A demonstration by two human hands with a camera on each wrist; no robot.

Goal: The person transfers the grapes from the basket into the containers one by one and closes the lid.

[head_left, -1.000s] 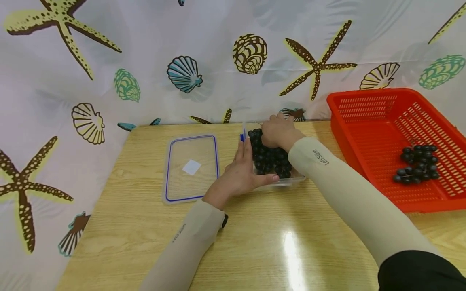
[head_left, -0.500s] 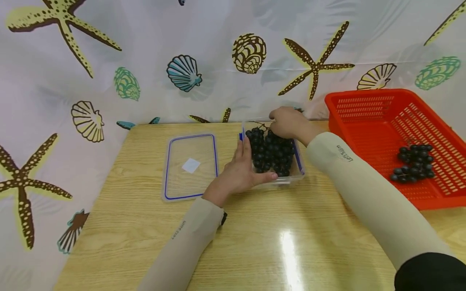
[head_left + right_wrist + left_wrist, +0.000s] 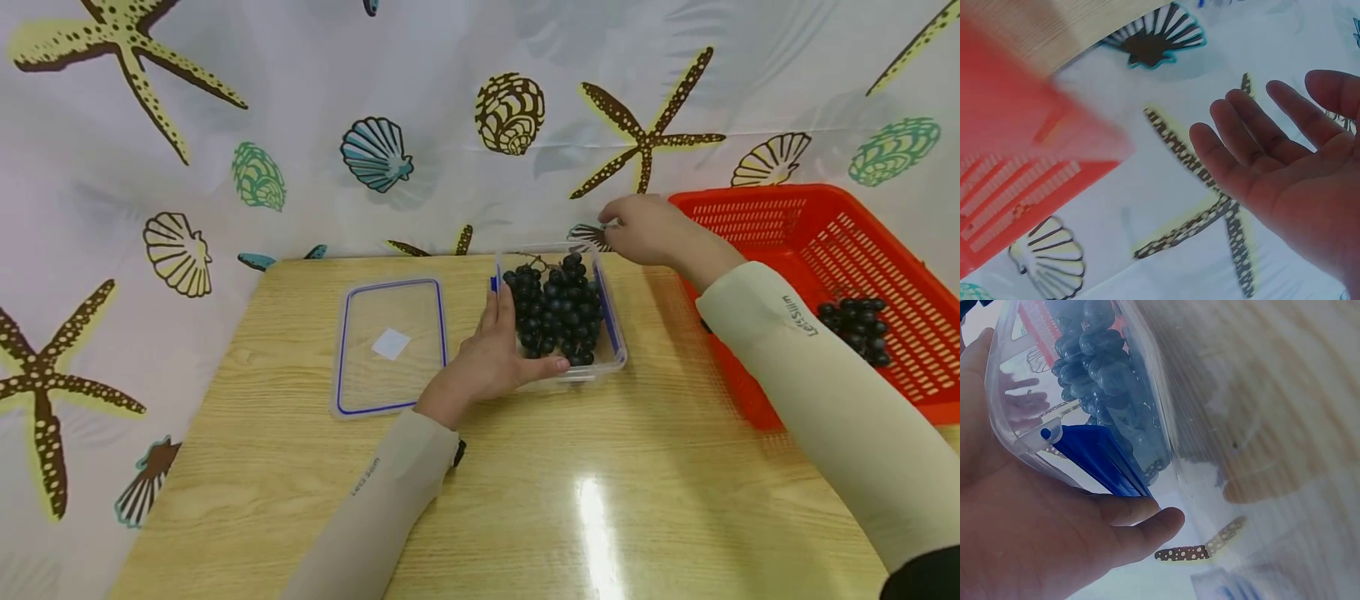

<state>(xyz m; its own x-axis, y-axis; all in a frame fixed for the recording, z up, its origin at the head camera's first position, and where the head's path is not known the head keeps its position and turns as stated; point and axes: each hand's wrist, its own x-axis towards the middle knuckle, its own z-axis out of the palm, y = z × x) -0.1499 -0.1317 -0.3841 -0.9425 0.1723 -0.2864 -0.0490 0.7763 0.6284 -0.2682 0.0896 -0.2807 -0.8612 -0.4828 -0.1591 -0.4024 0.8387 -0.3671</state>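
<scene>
In the head view, bunches of dark grapes (image 3: 558, 308) fill a clear plastic container (image 3: 617, 357) near the table's back edge. My left hand (image 3: 489, 358) holds the container's near left corner, fingers straight along the left side and thumb along the front. Seen from the left wrist, two fingertips of the left hand (image 3: 1054, 531) rest by the blue latch (image 3: 1100, 456), with grapes (image 3: 1107, 375) visible through the wall. My right hand (image 3: 648, 233) is in the air between container and basket. From the right wrist, the right hand (image 3: 1297, 169) shows loosely spread fingers and a bare palm.
A flat clear lid (image 3: 367, 387) with a blue seal and a white square lies left of the container. On the right stands a red slotted basket (image 3: 757, 221), with another bunch of grapes (image 3: 862, 321) partly behind the right sleeve. A patterned cloth (image 3: 450, 200) hangs behind the table.
My right hand has let go of the grapes in the container, lifted, and moved right toward the red basket. The left hand has stayed on the container's corner.
</scene>
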